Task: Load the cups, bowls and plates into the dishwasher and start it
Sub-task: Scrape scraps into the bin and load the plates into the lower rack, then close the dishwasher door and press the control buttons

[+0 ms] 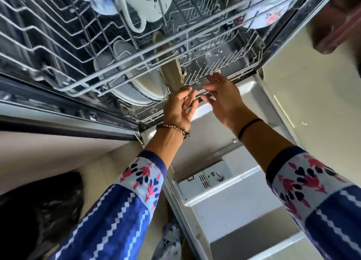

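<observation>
A person in patterned blue sleeves is reaching both hands toward an open dishwasher; nearest, below the wrists, the lowered door (244,201) is showing its detergent dispenser (207,178); the left hand (178,108), a beaded bracelet (173,128) at its wrist, and the right hand (224,99), wearing a black band (249,128), are hovering with fingers spread and holding nothing at the front edge of the lower rack (220,64); just beyond the left hand, plates (136,87) are standing in that rack; farther off, above both hands, cups (103,0) are sitting in the pulled-out upper rack (48,44).
</observation>
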